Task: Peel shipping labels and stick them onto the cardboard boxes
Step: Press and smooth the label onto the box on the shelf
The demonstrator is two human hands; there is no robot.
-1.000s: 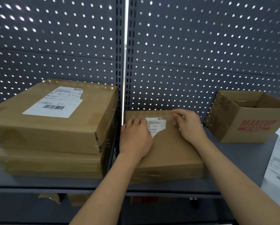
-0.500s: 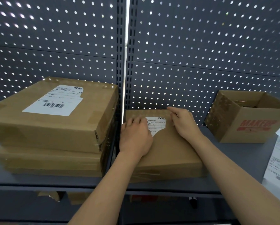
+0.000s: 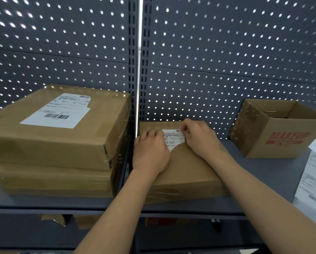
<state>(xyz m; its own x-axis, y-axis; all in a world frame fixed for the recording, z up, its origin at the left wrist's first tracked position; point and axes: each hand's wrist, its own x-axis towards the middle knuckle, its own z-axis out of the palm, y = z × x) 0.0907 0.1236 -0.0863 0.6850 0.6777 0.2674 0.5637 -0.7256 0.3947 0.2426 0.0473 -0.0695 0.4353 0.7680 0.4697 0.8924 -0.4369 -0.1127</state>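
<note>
A flat cardboard box [image 3: 188,167] lies on the grey shelf [image 3: 263,171] in the middle. A white shipping label [image 3: 173,139] lies on its top, partly covered by both hands. My left hand [image 3: 150,153] rests flat, palm down, on the label's left part. My right hand [image 3: 199,138] presses its fingertips on the label's upper right corner. On the left, two cardboard boxes are stacked; the upper box [image 3: 62,129] carries a large white label [image 3: 58,111] with a barcode.
An open box printed MAKEUP [image 3: 278,131] stands at the right on the shelf. White label sheets [image 3: 314,178] lie at the far right edge. A perforated dark back panel [image 3: 208,61] closes the shelf behind. More boxes show on the shelf below.
My right hand slid left along the label's top edge towards the left hand, now covering more of the label. The left hand stayed flat in place.
</note>
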